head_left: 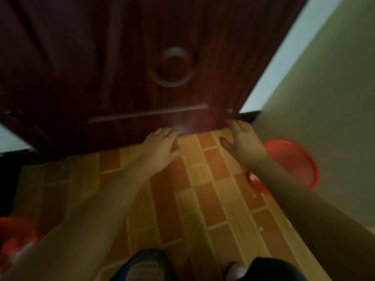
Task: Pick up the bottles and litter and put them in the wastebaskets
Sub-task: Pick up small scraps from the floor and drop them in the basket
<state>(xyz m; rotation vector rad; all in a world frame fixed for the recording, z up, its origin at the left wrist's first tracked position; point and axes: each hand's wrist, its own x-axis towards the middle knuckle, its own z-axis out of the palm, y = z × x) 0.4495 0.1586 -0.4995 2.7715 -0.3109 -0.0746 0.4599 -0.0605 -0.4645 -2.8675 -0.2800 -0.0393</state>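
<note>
both hands hold nothing. left hand is stretched forward, palm down, fingers loosely extended with the tips slightly bent, thumb lying toward the right hand. right hand reaches out alongside it, fingers straight and spread, thumb angled inward toward the left hand; the two hands are near each other but apart, with bare floor showing between them.

no bottle or litter item can be made out in this blurred view. a red wastebasket sits just to the right of the right hand, partly hidden behind the right forearm, standing against the green wall. another red wastebasket shows well behind and to the left of the left hand, beside the left forearm at the picture's edge, too blurred to tell its contents.

just beyond the fingertips of both hands stands a dark red wooden door with a round ring shape and a long horizontal bar on it. beneath the hands lies a brick-patterned orange floor. back toward the body, the person's feet show at the bottom edge.
</note>
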